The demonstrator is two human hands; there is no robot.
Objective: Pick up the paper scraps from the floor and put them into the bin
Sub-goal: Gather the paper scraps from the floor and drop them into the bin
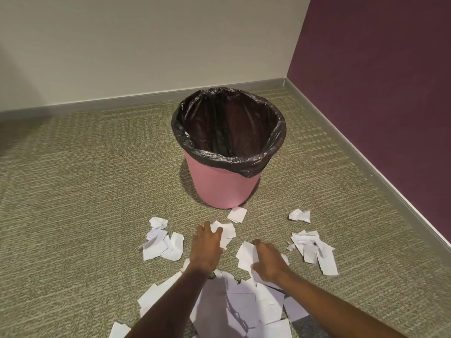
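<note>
White paper scraps (161, 245) are lying on carpet (97, 191) before the pink bin (219, 189); left hand (207, 247) and right hand (268, 261) are both grasping scraps with curled fingers (207, 228); one scrap's dark marks are unreadable.

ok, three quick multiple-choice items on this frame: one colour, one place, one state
1. The bin is: A pink, B blue, C grey.
2. The left hand and right hand are: A inside the bin, B on scraps on the floor, C against the wall.
3. The bin is: A tipped over, B upright with a lid, C upright with no lid.

Answers:
1. A: its side shows pink below the black liner.
2. B: both hands grip scraps on the floor, short of the bin.
3. C: its open mouth faces up and nothing covers it.
</note>
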